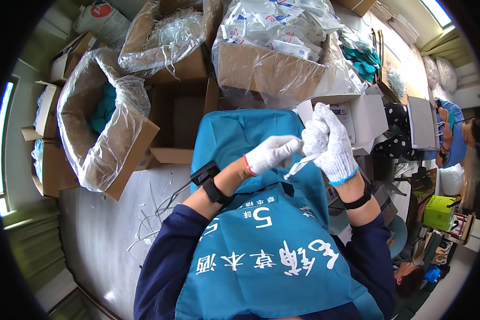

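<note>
Above my lap, my left hand (pixel 273 154), in a white knit glove with a red cuff edge, has its fingers curled into a pinch close beside the right hand. Whatever lies in that pinch is too small to make out. My right hand (pixel 329 145), in a white glove with a blue cuff edge, is closed with its fingers folded over. From its lower side a thin white strip (pixel 298 167) hangs down toward the teal apron (pixel 250 250). A teal cloth (pixel 240 133) spreads beneath both hands. Just beyond the right hand stands an open white box (pixel 372 120).
Ahead, a large carton (pixel 272 69) is heaped with white packets. Plastic-lined cartons at the left hold teal items (pixel 105 106) and clear strips (pixel 178 32). A cable (pixel 160 208) lies on the floor at left. Another person (pixel 456 133) sits at the right.
</note>
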Action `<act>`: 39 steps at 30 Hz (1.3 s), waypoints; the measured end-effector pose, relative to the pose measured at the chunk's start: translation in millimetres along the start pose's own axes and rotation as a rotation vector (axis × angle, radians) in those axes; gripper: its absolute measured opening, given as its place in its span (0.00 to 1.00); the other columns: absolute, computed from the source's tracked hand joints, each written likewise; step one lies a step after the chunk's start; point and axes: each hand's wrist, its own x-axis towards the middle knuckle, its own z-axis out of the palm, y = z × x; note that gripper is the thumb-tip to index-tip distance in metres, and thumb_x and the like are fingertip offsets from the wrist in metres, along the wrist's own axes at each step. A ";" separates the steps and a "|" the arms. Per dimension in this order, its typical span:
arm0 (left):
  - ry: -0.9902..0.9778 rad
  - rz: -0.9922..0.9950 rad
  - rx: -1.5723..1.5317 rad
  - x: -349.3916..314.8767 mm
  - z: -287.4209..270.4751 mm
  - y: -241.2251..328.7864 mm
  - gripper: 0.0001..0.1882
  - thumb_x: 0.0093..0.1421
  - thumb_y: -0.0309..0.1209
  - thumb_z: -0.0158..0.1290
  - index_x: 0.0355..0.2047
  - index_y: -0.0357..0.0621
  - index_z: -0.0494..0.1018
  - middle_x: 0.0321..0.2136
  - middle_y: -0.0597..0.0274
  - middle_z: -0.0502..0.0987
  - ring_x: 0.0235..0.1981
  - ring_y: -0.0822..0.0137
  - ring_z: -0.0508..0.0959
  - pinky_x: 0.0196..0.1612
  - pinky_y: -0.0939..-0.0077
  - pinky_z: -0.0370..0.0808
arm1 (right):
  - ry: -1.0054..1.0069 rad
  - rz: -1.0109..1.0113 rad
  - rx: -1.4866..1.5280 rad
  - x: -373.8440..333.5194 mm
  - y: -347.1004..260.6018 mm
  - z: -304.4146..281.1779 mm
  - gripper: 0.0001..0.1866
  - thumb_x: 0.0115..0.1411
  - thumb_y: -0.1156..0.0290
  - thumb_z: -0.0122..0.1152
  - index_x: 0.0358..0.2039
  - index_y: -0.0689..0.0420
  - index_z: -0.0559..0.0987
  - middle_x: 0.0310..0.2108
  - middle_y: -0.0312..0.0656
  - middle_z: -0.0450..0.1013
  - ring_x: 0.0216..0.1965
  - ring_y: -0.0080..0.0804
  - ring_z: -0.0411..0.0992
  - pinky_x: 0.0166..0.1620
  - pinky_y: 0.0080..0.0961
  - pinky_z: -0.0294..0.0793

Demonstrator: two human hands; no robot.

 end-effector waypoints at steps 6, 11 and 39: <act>-0.076 -0.062 0.111 -14.3 14.1 -1.9 0.26 0.72 0.52 0.44 0.32 0.42 0.75 0.19 0.72 0.66 0.20 0.79 0.60 0.25 0.81 0.61 | -0.086 -0.051 -0.057 18.0 -8.7 -27.9 0.25 0.70 0.55 0.55 0.17 0.42 0.57 0.12 0.26 0.47 0.12 0.19 0.48 0.16 0.21 0.48; -0.018 -0.051 0.157 -31.7 8.9 3.4 0.25 0.73 0.49 0.44 0.25 0.42 0.70 0.19 0.73 0.64 0.21 0.77 0.59 0.27 0.78 0.61 | 0.128 -0.422 -0.724 15.2 -1.1 -16.9 0.14 0.70 0.62 0.56 0.25 0.50 0.74 0.19 0.28 0.67 0.16 0.11 0.58 0.18 0.15 0.56; 0.613 0.310 1.260 -158.0 -181.8 30.0 0.10 0.55 0.31 0.57 0.35 0.38 0.77 0.38 0.51 0.79 0.39 0.52 0.78 0.46 0.67 0.75 | -0.040 0.057 -0.361 -25.2 7.1 -82.0 0.18 0.74 0.59 0.47 0.26 0.53 0.68 0.25 0.38 0.67 0.19 0.20 0.60 0.21 0.20 0.57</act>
